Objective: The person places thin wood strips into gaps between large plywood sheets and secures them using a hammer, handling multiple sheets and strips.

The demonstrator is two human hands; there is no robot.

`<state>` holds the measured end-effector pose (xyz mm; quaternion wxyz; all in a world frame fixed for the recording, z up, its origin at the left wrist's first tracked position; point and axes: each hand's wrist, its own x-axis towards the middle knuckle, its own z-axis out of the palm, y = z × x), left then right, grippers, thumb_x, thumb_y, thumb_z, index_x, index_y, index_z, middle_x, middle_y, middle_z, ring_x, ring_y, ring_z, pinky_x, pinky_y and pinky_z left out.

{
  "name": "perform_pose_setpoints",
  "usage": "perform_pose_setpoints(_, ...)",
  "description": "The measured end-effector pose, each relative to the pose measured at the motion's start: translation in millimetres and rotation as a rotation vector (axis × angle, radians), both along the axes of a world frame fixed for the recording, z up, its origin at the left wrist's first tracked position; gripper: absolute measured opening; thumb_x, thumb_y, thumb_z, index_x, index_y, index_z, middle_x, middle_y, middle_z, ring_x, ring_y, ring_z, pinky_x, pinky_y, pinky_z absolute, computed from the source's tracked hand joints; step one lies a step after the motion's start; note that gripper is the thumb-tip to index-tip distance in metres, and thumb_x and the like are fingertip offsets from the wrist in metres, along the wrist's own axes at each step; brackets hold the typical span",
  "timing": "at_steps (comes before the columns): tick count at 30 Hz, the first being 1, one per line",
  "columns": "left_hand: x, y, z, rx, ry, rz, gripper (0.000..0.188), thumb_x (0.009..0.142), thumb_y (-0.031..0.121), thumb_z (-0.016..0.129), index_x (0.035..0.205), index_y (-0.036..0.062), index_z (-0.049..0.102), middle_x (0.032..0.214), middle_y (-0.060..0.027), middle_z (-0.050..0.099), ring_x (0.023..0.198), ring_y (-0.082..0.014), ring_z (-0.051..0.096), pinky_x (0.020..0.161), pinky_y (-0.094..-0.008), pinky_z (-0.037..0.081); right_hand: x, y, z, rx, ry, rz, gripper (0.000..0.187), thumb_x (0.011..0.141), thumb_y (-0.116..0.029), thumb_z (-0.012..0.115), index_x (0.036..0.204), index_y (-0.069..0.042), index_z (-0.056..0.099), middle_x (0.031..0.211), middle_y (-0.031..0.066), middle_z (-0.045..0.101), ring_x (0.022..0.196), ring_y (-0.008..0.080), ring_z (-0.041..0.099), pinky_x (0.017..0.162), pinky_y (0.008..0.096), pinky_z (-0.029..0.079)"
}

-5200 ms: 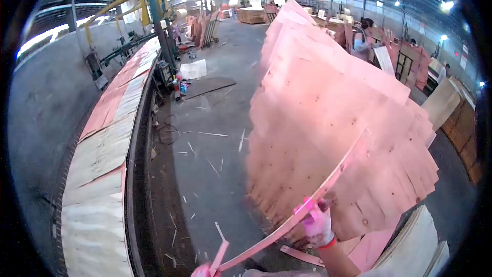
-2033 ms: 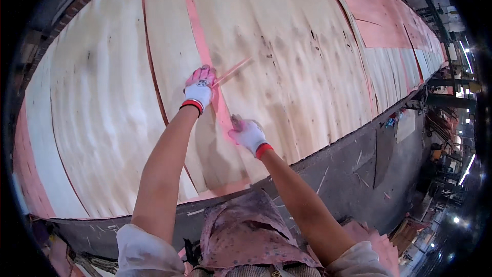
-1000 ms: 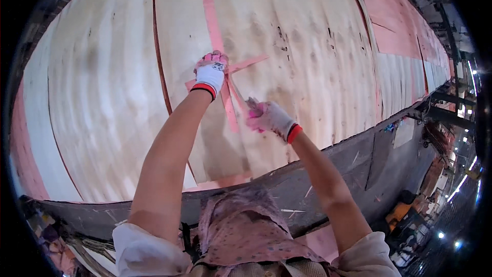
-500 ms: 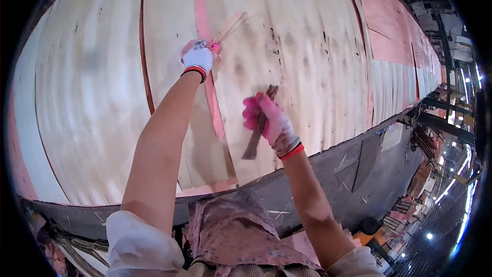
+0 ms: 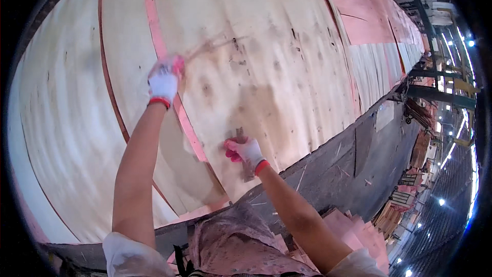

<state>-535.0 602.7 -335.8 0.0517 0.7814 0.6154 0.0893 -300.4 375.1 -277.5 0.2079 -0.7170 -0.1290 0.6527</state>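
Observation:
Pale wood veneer sheets (image 5: 287, 72) lie side by side before me, with a narrow pink strip (image 5: 152, 15) between two of them. My left hand (image 5: 165, 81), in a white glove with pink fingertips, is closed over that strip at the far left. From its fingers thin pale slivers of veneer (image 5: 209, 47), smeared by motion, reach to the right. Closer to me, my right hand (image 5: 247, 152), gloved alike, is wrapped round a flat, dark knife-like tool (image 5: 248, 173). Its wide end points toward me over the veneer; motion blurs its edge.
The stack's near edge runs up to the right, above a grey floor (image 5: 333, 174) with scattered slivers. Pink sheets (image 5: 353, 231) lie low beside my right arm. More pink veneer (image 5: 361, 5) covers the far right. Green metal beams (image 5: 441, 97) stand beyond.
The view has shifted, so the sheets sit further left. My right hand has drawn nearer to me with the tool. My left hand still holds the slivers, now more blurred.

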Motion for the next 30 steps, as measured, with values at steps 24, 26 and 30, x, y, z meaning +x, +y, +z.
perform_pose_setpoints(24, -44, -251, 90, -0.924, -2.508, 0.463, 0.039, 0.095, 0.021, 0.051, 0.127, -0.0001, 0.051, 0.121, -0.0106, 0.059, 0.109, -0.0208, 0.058, 0.097, -0.0324, 0.045, -3, -4, -8, 0.003, 0.047, 0.012, 0.023, 0.08, -0.019, 0.072, 0.094, -0.002, 0.067, 0.068, 0.0093, 0.066, 0.048, 0.0143, 0.059, 0.042, 0.0269, 0.047)
perform_pose_setpoints(26, -31, -297, 104, -0.864, -1.863, 0.48, 0.043, 0.092, 0.013, 0.056, 0.131, -0.0018, 0.047, 0.122, -0.0115, 0.058, 0.112, -0.0227, 0.057, 0.1, -0.0334, 0.044, -6, -8, -7, 0.071, -0.015, 0.067, 0.023, 0.082, -0.022, 0.071, 0.093, -0.002, 0.067, 0.068, 0.0082, 0.066, 0.048, 0.0132, 0.058, 0.043, 0.0265, 0.047)
perform_pose_setpoints(30, -26, -356, 103, -1.161, -2.21, 0.585, 0.047, 0.089, 0.0, 0.058, 0.134, -0.0019, 0.044, 0.122, -0.0123, 0.058, 0.112, -0.0215, 0.057, 0.098, -0.0319, 0.045, -11, -13, 5, 0.182, -0.086, 0.2, 0.028, 0.087, -0.028, 0.066, 0.1, -0.002, 0.066, 0.078, 0.0056, 0.067, 0.062, 0.0119, 0.062, 0.056, 0.026, 0.05)
